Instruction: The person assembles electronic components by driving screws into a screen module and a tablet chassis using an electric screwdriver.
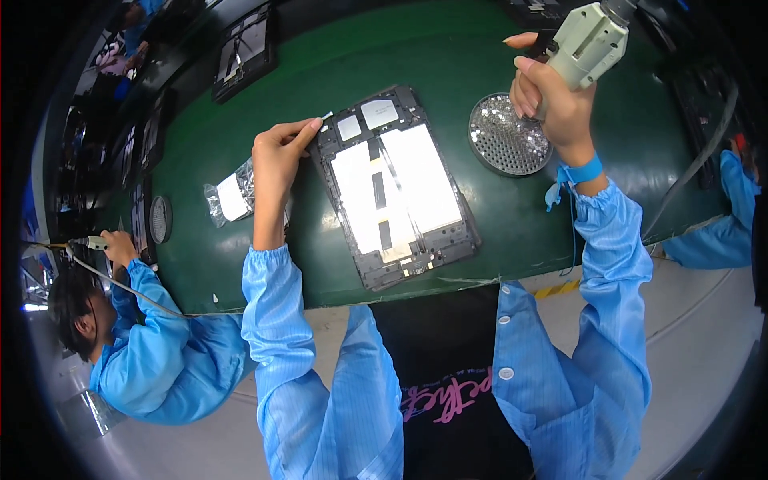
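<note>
An opened tablet (448,180) lies in front of me, its inside facing up. Large white battery panels and dark ribbon strips fill its black frame. At its upper left corner my left hand (278,156) has thumb and fingers pinched together. A small pale piece shows at those fingertips, too small to name. My right hand (556,100) is raised, wrapped round a pale green electric screwdriver (588,48) well to the right of the tablet. Beneath this hand stands a round screw tray (504,148) with a perforated face and many shiny screws. A blue wrist strap circles my right wrist.
The green table (320,76) has its front edge near my body. A clear bag of small parts (232,196) lies left of my left forearm. Another tablet (244,52) sits at the far left. Co-workers in blue sleeves sit at both sides; a grey cable (712,140) hangs at right.
</note>
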Demonstrator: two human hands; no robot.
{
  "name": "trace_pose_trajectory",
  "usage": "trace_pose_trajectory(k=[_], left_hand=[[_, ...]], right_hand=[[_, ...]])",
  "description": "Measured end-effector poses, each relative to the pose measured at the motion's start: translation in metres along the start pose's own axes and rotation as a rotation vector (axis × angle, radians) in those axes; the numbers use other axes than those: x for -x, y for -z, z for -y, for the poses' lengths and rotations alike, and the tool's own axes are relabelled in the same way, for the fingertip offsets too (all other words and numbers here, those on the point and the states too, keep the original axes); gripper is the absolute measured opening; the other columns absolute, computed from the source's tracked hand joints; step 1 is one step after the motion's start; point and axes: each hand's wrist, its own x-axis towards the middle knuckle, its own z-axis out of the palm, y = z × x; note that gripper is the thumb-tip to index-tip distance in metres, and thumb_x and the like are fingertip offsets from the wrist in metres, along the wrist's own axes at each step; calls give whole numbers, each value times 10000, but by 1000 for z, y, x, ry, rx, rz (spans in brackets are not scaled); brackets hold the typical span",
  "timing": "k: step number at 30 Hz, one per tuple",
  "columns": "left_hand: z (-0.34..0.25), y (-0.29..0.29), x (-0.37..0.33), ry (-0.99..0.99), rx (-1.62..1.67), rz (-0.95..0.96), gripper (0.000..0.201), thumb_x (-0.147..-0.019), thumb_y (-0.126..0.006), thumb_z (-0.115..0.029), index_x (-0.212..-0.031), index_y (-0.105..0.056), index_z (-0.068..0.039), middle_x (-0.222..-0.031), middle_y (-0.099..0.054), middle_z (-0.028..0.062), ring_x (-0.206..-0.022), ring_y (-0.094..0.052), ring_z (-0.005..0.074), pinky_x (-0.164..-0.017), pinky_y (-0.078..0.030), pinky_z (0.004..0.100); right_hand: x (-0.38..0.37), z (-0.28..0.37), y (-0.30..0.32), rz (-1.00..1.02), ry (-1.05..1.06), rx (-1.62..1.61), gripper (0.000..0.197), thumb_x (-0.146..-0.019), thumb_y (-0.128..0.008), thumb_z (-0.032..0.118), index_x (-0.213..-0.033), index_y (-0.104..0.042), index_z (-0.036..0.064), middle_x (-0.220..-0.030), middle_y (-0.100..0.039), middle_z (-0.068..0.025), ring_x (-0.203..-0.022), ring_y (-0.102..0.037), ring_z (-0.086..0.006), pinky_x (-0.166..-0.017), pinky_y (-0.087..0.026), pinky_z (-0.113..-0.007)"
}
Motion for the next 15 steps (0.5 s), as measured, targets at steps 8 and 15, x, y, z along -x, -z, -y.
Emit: trace_pose_trajectory(k=[8, 15], left_hand=[[-4, 5, -1, 68, 114, 89, 292, -882, -751, -237, -1040, -751, 9, -828, -707, 33, -685, -534, 72, -624, -427, 222], [-2, 7, -7, 84, 125, 144, 290, -880, -750, -226, -1040, -748, 16, -840, -707, 42, -686, -538, 78, -617, -431, 226]], right_hand=[[0, 1, -1, 5, -2, -10, 257, -889, -536, 28, -1108, -594, -92, -526, -412, -8, -409, -407, -100, -419, -379, -273], [1, 2, -1, 18, -3, -9, 256, -890, -534, 27, -1108, -596, -91, -526, -415, -10, -414, -413, -102, -422, -381, -273]])
